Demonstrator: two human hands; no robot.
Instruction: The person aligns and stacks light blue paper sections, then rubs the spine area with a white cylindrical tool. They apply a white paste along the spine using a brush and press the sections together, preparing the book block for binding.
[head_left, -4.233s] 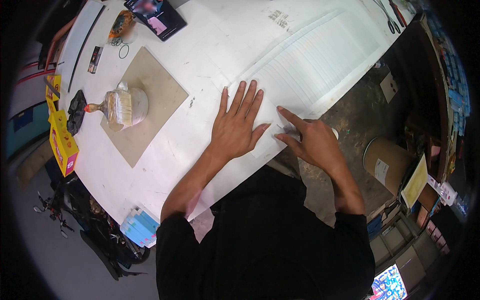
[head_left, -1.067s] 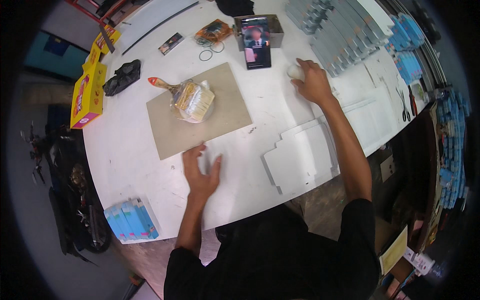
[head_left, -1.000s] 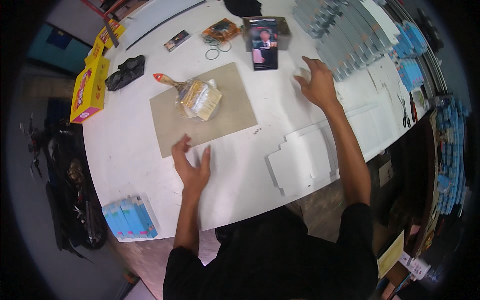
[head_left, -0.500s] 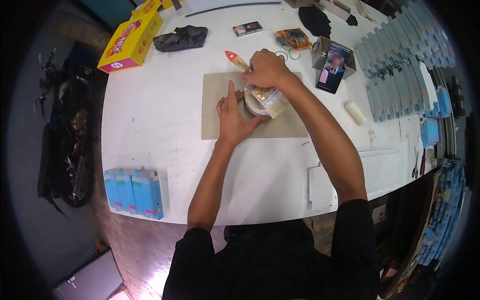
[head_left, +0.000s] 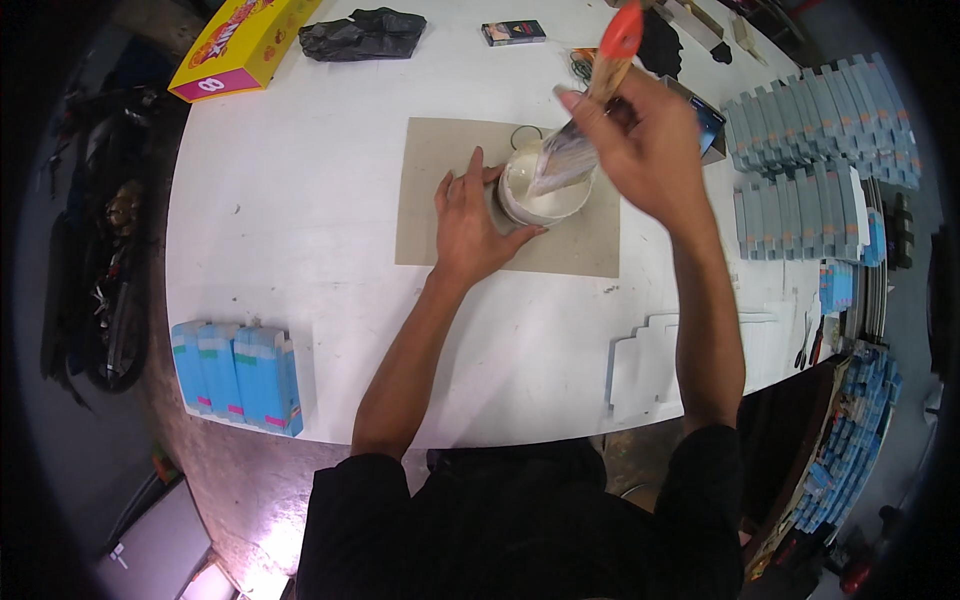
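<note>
A round white tub [head_left: 545, 214] with whitish, creamy stuff inside stands on a grey-brown board [head_left: 430, 250]. My left hand [head_left: 470, 225] curves round the tub's left side, its thumb along the near edge and its index finger pointing away. In my right hand [head_left: 645, 140] is a wide paintbrush [head_left: 605, 75] with a wooden handle and an orange-red tip. The brush leans with its handle up to the right, and its whitish bristles dip into the mouth of the tub. My right fingers close round the brush's lower handle.
On the white table [head_left: 300, 210] are blue boxes [head_left: 238, 378] near left, stacked grey cartons [head_left: 800, 215] at right, and flat white card [head_left: 645, 370] near right. Farther off lie a yellow box [head_left: 235, 50], a black plastic bag [head_left: 362, 36] and a small dark pack [head_left: 513, 33].
My right hand has turned and lifted the brush from lying across the tub to a steep slant, handle now up to the right. My left hand stays at the tub. The view has shifted slightly.
</note>
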